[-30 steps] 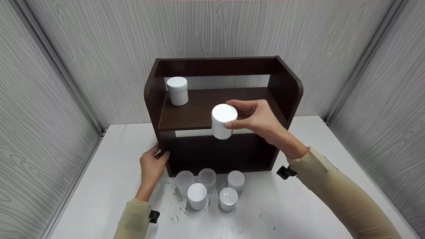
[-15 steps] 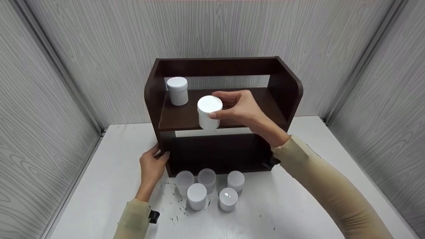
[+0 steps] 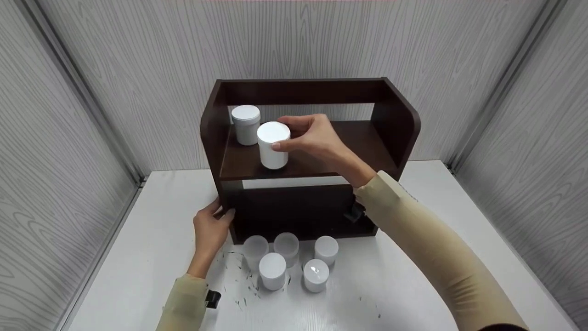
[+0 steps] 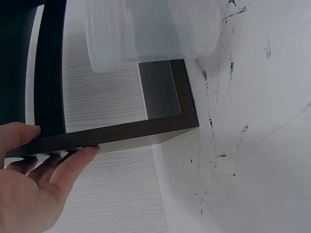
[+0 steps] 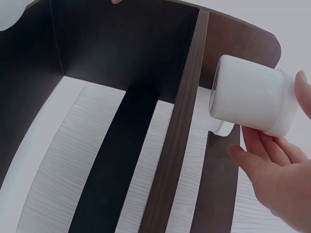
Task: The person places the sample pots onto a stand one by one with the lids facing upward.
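A dark brown two-tier wooden shelf (image 3: pixel 358 142) stands on a white table. My right hand (image 3: pixel 318 139) holds a white lidded jar (image 3: pixel 273 149) by its upper part, thumb on the near side and fingers behind. The jar is upright at the front of the upper board; I cannot tell whether its base touches the wood. Behind it and to its left, another white jar (image 3: pixel 245 126) sits in the board's left corner. My left hand (image 3: pixel 211 232) grips the shelf's left side panel (image 4: pixel 116 131), with the thumb and fingers on opposite faces.
On the table before the shelf stand several more containers: a white lidded jar (image 3: pixel 272 272), a shorter glossy-topped one (image 3: pixel 316 276), another white one (image 3: pixel 326 249) and two translucent ones, including a cup (image 3: pixel 256 250). Grey wood-grain walls (image 3: pixel 303 41) enclose the table. Dark scuffs mark its surface.
My right hand has carried the jar left and farther back, from before the shelf's middle to over the left part of the upper board. The left hand has stayed on the side panel.
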`<state>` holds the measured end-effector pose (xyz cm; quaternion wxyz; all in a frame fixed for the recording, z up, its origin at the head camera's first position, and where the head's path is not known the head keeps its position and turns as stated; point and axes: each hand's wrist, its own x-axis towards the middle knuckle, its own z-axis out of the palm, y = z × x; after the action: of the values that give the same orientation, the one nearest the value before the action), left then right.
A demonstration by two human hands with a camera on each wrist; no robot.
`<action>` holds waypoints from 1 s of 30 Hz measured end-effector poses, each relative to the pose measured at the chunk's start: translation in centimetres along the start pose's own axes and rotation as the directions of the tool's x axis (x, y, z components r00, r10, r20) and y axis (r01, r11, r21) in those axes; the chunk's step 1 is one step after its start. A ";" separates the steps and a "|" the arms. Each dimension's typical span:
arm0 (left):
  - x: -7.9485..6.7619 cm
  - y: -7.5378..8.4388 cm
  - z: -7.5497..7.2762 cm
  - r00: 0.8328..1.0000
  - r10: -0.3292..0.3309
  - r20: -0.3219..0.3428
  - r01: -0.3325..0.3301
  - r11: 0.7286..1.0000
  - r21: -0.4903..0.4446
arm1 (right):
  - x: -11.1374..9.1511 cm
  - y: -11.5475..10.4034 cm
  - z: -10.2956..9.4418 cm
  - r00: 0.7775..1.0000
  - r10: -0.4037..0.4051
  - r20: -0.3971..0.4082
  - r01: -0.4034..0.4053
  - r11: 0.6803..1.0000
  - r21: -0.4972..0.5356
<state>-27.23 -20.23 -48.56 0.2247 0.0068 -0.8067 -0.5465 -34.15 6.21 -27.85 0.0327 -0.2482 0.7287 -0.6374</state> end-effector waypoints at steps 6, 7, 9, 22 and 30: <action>0.0 0.0 0.0 1.000 -0.013 0.007 0.013 1.000 0.001 | 1.2 0.1 0.9 1.000 0.011 0.012 -0.012 0.999 0.038; 0.0 0.0 0.0 1.000 -0.014 0.010 0.014 1.000 0.003 | 1.3 0.1 1.0 1.000 0.009 0.016 -0.010 0.999 0.034; 0.1 0.0 0.0 1.000 -0.017 0.011 0.017 1.000 0.001 | 1.6 0.2 1.3 1.000 0.002 0.017 -0.002 1.000 0.012; 0.3 0.0 0.0 1.000 -0.002 0.009 0.002 1.000 0.002 | 3.3 0.3 2.7 0.999 -0.019 0.040 0.019 1.000 0.008; 0.2 0.0 0.1 1.000 -0.004 0.006 0.004 1.000 0.008 | 4.3 0.8 3.1 1.000 0.016 0.001 -0.016 1.000 -0.008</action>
<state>-27.41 -20.21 -48.47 0.2211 0.0075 -0.8097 -0.5435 -37.03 1.72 -28.05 0.0372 -0.2426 0.7331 -0.6342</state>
